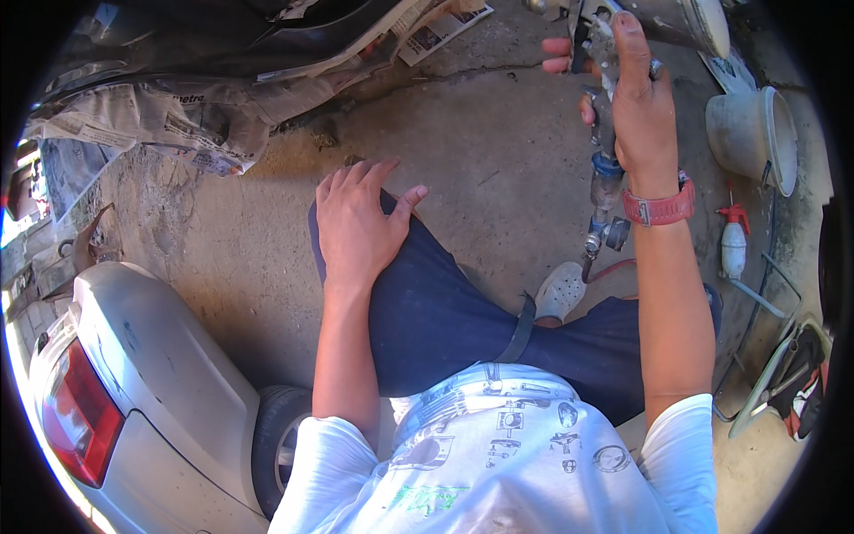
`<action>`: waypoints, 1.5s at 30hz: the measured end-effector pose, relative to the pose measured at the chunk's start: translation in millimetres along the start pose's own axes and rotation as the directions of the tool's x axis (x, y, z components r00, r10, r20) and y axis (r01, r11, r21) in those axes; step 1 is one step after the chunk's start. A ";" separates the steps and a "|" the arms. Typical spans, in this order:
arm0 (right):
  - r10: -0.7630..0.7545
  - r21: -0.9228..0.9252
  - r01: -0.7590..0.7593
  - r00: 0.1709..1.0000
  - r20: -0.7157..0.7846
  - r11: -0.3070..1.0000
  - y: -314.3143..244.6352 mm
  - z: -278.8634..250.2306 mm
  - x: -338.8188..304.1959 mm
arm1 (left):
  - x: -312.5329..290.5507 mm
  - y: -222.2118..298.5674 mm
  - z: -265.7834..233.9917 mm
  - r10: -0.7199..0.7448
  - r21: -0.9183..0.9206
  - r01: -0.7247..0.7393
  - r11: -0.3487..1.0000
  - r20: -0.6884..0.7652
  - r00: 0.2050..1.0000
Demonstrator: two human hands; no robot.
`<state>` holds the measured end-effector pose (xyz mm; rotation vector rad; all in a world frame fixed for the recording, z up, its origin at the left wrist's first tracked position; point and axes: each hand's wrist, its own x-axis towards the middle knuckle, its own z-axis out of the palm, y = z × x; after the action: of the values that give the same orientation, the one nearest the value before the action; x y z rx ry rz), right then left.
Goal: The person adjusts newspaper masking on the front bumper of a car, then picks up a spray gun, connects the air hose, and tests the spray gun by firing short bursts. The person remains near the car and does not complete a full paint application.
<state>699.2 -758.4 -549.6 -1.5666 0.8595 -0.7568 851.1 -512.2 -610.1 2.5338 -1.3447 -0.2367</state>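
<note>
My right hand (pixel 645 116), with a red watch on its wrist, is wrapped round the grip of a paint spray gun (pixel 605 111) at the top right. Its thumb points up along the gun, and some fingertips show on the far side. Below the grip hang a small blue-collared air filter (pixel 607 182) and a gauge or valve, with a thin red hose (pixel 614 267) leading off. My left hand (pixel 360 214) lies flat on my left knee, fingers stretched and thumb apart, holding nothing. The gun's front end is partly hidden by the hand and cut by the upper edge.
Newspaper (pixel 209 125) edges a dark panel at the upper left. A silver car (pixel 169 356) with a red tail light stands at the lower left. On the right are a grey bucket (pixel 752 133) on its side, a white spray bottle (pixel 734 245) with a red top, and a metal-framed chair (pixel 756 392).
</note>
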 end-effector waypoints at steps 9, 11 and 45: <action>0.139 -0.002 -0.139 0.990 -0.006 0.990 -34.1 10.5 -5.4 | -0.5 2.0 -0.7 -0.010 -0.017 0.010 1.000 0.004 1.000; 0.316 0.016 -0.316 0.949 0.007 0.949 -39.0 12.3 -5.8 | -0.8 2.9 -0.8 0.000 -0.004 0.000 1.000 -0.001 1.000; 0.166 0.268 -0.268 0.923 0.348 0.925 73.4 36.6 -95.4 | -5.4 6.3 -3.6 -0.024 0.025 0.025 0.999 -0.008 1.000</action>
<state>670.7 -665.3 -629.2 -1.2397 0.6267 -0.4328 844.0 -510.5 -604.6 2.5704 -1.3226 -0.2161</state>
